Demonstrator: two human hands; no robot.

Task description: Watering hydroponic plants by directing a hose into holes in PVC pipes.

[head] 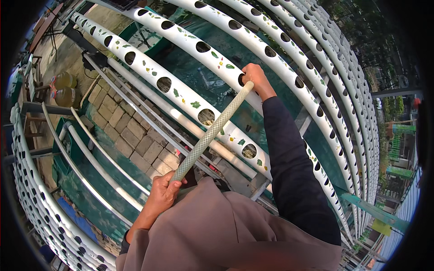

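A pale braided hose [212,132] runs diagonally in front of me, over the nearest white hydroponic pipe [184,96]. Low on the hose, close to my body, my left hand [164,191] grips it with the thumb on top. My right hand [256,80] is closed at the hose's far visible end. That hand rests against a round hole [241,80] in the second white pipe [190,42]. Its fingertips are partly hidden at the hole, and whether the hose enters there cannot be seen. Painted leaves and round holes line both pipes.
More holed white pipes [305,64] stand in rows to the right, others [44,200] at lower left. Plain pipes [152,101] and brick paving [130,132] lie below. Yellowish jugs [66,97] stand at left. Green sheeting [184,66] holding water spreads under the pipes.
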